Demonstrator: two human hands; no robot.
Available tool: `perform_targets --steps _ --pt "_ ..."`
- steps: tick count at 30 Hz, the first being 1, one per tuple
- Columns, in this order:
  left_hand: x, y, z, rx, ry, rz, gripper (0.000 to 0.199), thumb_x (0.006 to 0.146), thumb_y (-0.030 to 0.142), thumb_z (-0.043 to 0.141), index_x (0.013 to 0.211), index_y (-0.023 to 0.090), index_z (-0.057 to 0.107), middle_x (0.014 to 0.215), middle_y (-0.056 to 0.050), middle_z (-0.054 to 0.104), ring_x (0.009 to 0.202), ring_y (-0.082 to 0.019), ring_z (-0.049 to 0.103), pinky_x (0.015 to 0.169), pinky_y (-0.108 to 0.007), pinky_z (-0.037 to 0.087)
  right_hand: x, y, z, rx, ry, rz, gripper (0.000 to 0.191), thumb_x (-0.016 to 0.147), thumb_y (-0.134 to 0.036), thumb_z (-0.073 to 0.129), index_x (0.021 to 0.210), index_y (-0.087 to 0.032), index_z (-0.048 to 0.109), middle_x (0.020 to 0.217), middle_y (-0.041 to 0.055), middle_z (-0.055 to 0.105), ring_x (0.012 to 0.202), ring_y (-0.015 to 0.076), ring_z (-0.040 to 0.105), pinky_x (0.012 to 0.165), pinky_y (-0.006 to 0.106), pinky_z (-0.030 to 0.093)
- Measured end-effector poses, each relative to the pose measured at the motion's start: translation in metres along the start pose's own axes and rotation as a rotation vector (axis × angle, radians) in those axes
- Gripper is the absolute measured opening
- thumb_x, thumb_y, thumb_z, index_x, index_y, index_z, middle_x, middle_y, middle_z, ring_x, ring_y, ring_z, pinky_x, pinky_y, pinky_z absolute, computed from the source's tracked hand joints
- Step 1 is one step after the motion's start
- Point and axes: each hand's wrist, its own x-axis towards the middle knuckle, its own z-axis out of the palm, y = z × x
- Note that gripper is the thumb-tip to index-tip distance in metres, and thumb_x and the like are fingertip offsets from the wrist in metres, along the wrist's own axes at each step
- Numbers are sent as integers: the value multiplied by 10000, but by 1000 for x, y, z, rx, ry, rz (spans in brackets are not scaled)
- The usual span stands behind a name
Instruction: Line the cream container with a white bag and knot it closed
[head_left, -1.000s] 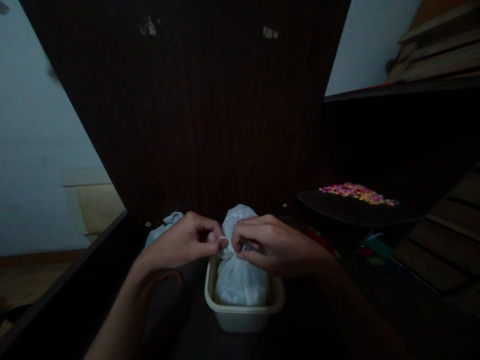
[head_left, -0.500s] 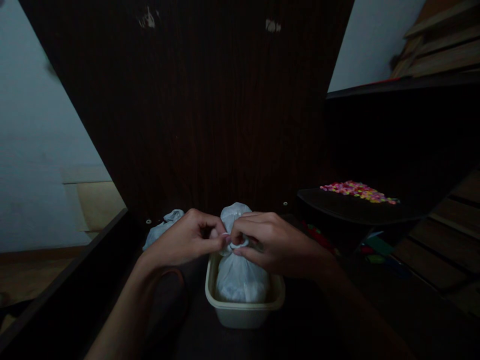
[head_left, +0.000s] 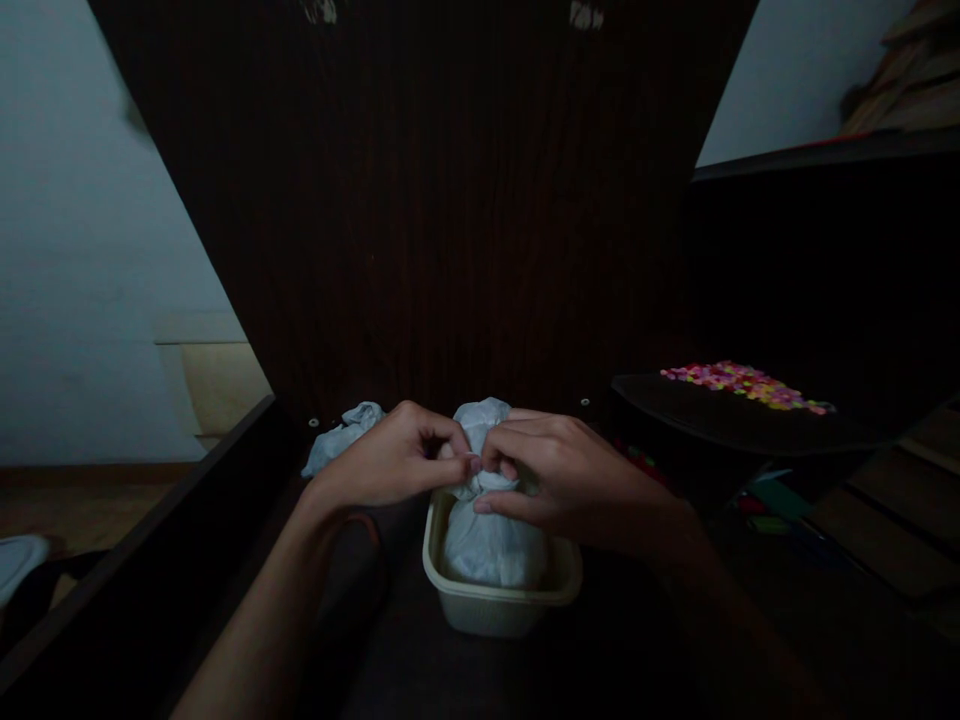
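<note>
A whitish, thin plastic bag (head_left: 496, 552), gathered and twisted at its neck, sits bulging in a cream rectangular tub (head_left: 501, 612). At the neck, my left hand (head_left: 405, 455) pinches the bag between thumb and index finger. My right hand (head_left: 551, 470) is at the neck from the other side, its fingers curled against the twisted plastic and its thumb lower, on the bag. The loose top of the bag stands up behind both hands. What fills the bag is hidden.
Behind my left wrist lies another crumpled whitish bag (head_left: 337, 440). A dark wooden panel (head_left: 465, 220) rises behind the tub. On the right, a dark shelf (head_left: 675, 405) bears a pile of small colourful pieces (head_left: 746, 385). A raised dark edge (head_left: 150, 545) runs along the left.
The view has shifted, so everything sits slightly to the right. My right fingers have shifted on the bag's neck, with the thumb now farther from them. My left pinch stays.
</note>
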Motion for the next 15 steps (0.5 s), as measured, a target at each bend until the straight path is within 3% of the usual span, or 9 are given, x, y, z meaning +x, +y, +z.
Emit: perform_targets --steps 5,10,15 --pt "-1 2 -1 -20 -13 7 243 845 322 658 734 123 743 621 17 607 598 -103 485 563 -190 372 0 1 5 -75 10 -64 184 868 -137 683 753 -184 547 726 -21 539 680 137 470 625 289 300" --pt "-2 -3 -3 -37 -36 49 257 855 345 682 777 113 761 625 16 602 596 -98 485 551 -182 372 -2 2 -5 32 -105 -119 129 964 -149 578 840 -168 607 824 8 594 771 147 526 694 285 360" --pt "-1 -12 -6 -47 -68 70 271 863 362 687 802 109 763 625 15 596 587 -95 474 537 -180 366 -7 7 -20 156 -230 -117 167 939 -125 603 779 -170 592 856 3 597 801 133 544 701 259 381"
